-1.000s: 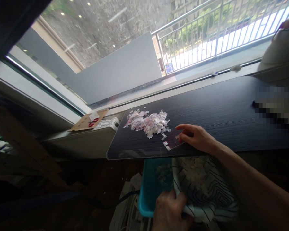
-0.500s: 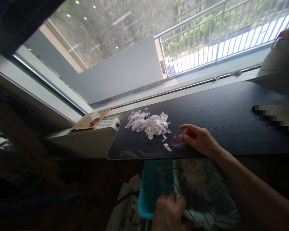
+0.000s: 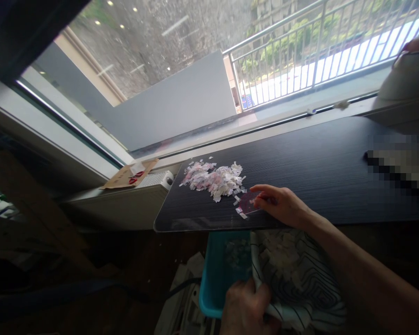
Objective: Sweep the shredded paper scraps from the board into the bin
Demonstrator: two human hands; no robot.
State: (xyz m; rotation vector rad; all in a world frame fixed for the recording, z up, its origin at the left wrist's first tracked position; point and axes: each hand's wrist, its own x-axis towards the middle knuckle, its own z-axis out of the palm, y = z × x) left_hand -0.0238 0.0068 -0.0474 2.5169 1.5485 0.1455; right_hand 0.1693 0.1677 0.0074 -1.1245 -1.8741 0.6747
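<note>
My right hand (image 3: 282,203) pinches a clear pink plastic piece (image 3: 247,203), flat and rounded at the corner, low over the dark tabletop (image 3: 300,163). A few loose paper scraps (image 3: 242,215) lie at its left edge. Just beyond them spreads a pile of small white and pink paper scraps (image 3: 216,179). Below the table edge, my left hand (image 3: 246,304) is closed on the rim of a striped cloth bag (image 3: 321,284). Pale paper scraps (image 3: 282,251) show inside the bag.
Under the table stands a turquoise bin (image 3: 209,279) with scraps in it, left of the bag. Red-handled scissors (image 3: 136,177) rest on brown paper (image 3: 117,180) on the sill, near a white radiator (image 3: 155,180). A window runs along the table's far side.
My right hand has moved left with the pink plastic piece, which now reaches the loose scraps. My left hand stays at the bag's rim.
</note>
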